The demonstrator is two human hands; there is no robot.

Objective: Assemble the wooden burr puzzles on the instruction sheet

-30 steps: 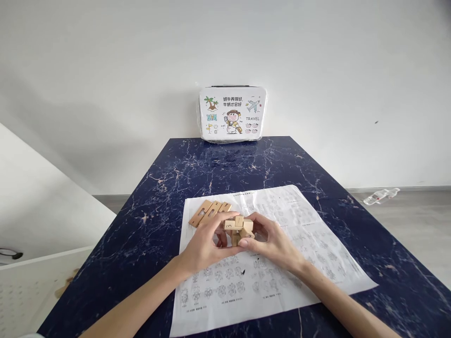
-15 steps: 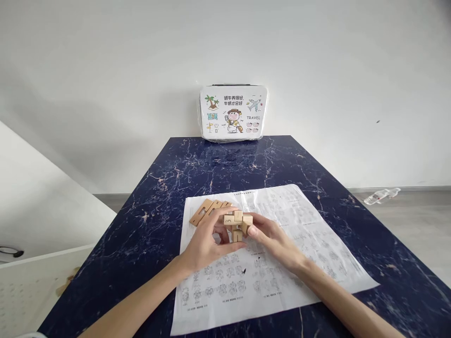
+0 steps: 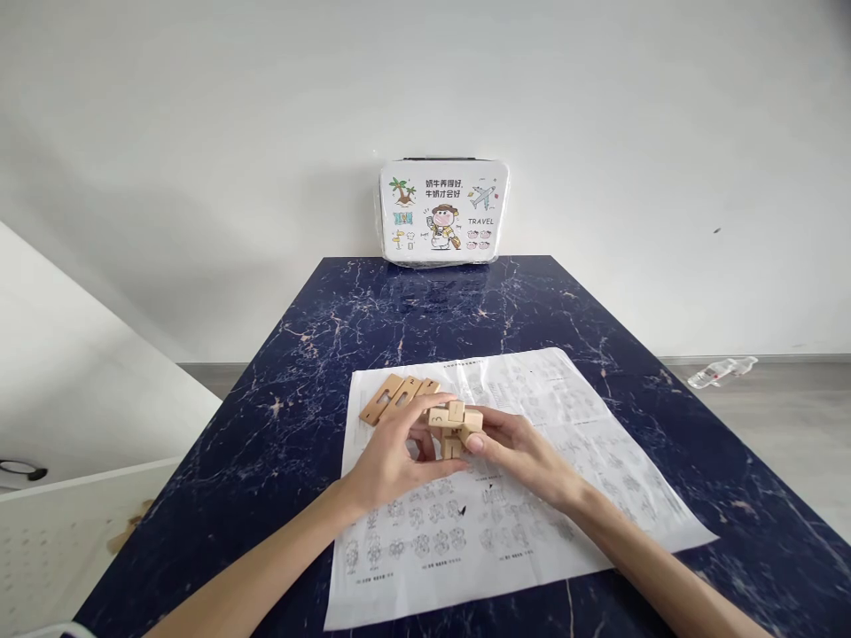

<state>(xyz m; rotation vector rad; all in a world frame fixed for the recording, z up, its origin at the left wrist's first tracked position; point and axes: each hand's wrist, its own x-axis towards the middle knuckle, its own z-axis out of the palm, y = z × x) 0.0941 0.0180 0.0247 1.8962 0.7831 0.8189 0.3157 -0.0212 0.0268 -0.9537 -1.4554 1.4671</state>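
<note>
Thumb of R hand (image 3: 528,456) has shifted up vs 1 s ago, pinching the rt side of wooden block cluster (image 3: 455,415) over printed sheet (image 3: 399,602), w/ L hand (image 3: 386,452) clasping top & bottom; prob light, stiff, pieces may slip, so best gripped by outer ends.

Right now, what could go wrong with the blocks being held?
The wooden blocks are held between the left hand and right hand; a loosened grip might let one slip. The flat wooden pieces lie just beyond the left hand, so it could nudge them. The creased paper beneath might shift if brushed.
</note>
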